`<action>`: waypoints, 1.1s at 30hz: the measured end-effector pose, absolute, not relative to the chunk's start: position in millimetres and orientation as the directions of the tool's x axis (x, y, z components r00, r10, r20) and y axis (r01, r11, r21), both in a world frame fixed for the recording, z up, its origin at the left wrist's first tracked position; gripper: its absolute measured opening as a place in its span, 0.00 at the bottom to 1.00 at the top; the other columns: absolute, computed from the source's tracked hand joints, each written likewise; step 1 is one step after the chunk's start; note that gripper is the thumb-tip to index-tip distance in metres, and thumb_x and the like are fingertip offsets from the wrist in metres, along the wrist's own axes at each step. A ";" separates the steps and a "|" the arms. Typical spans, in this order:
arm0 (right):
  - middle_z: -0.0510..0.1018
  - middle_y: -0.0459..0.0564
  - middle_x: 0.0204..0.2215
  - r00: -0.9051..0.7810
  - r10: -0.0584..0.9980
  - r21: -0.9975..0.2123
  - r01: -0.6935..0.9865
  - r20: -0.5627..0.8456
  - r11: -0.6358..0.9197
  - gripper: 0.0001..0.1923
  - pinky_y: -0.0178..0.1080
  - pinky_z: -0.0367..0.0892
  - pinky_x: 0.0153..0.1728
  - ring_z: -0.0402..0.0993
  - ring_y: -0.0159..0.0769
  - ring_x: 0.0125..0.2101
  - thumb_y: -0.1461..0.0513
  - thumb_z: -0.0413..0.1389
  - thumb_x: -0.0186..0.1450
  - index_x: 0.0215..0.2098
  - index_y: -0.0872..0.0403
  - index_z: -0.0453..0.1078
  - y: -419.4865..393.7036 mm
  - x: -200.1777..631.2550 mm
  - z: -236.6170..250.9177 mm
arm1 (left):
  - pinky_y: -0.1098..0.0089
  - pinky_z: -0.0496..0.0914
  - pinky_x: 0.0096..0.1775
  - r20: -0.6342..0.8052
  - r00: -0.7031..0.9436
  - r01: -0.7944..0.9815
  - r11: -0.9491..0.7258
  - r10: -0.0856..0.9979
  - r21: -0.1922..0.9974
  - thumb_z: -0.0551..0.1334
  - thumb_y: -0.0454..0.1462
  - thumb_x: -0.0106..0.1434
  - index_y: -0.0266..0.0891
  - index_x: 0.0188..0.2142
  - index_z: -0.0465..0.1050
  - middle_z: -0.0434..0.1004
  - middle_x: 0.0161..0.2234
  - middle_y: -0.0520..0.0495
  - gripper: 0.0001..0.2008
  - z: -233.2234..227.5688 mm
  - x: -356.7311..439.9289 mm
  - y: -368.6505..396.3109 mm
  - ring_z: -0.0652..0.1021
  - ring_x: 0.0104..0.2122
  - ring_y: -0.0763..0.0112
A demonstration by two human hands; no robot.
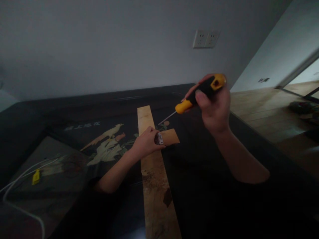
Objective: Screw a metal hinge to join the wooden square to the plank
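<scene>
In my right hand [214,108] is a screwdriver [204,89] with a black and yellow handle, my fingers wrapped round it. Its thin shaft slants down to the left, the tip just above my left hand and apart from the metal piece. My left hand [147,142] lies across a long wooden plank [156,186]. Between its thumb and fingers is a small silvery metal fitting [160,138], whose exact kind I cannot make out. It sits at the end of a short wooden block [170,136] that sticks out on the plank's right side.
The plank lies on a dark, glossy table [199,159] with a bird picture [107,141] on its top. White cables [27,212] and a yellow tag [36,177] are at the left. Behind stands a wall with sockets [205,39]; wooden floor [264,109] shows at the right.
</scene>
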State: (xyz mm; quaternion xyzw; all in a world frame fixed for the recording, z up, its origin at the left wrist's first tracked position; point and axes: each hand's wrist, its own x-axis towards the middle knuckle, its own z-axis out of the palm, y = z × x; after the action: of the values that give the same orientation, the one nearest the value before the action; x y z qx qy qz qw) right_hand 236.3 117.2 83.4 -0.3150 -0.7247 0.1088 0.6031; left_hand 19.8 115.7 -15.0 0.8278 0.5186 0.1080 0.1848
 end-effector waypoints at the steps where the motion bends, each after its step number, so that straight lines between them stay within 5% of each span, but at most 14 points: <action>1: 0.77 0.47 0.39 -0.071 0.596 -0.543 0.336 0.800 0.769 0.15 0.34 0.72 0.29 0.77 0.31 0.34 0.51 0.48 0.70 0.51 0.46 0.56 119.8 232.8 77.6 | 0.62 0.71 0.44 -0.016 0.443 0.818 -0.397 0.896 0.415 0.65 0.51 0.54 0.39 0.49 0.69 0.67 0.48 0.43 0.27 -14.3 19.9 115.4 0.75 0.43 0.59; 33: 0.75 0.52 0.42 -0.184 0.752 -0.596 0.505 0.633 0.625 0.17 0.41 0.76 0.34 0.76 0.40 0.41 0.55 0.49 0.68 0.55 0.47 0.55 113.2 220.1 59.5 | 0.60 0.71 0.46 -0.064 0.477 0.843 -0.436 0.876 0.315 0.62 0.49 0.60 0.36 0.54 0.65 0.65 0.52 0.40 0.27 -2.9 23.7 108.3 0.73 0.49 0.55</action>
State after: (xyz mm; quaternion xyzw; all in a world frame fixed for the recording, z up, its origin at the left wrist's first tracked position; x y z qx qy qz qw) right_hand 220.1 113.2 59.5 -0.4140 -0.7589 0.1271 0.4863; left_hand 23.7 108.3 -2.9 0.8456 0.5083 0.0545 0.1537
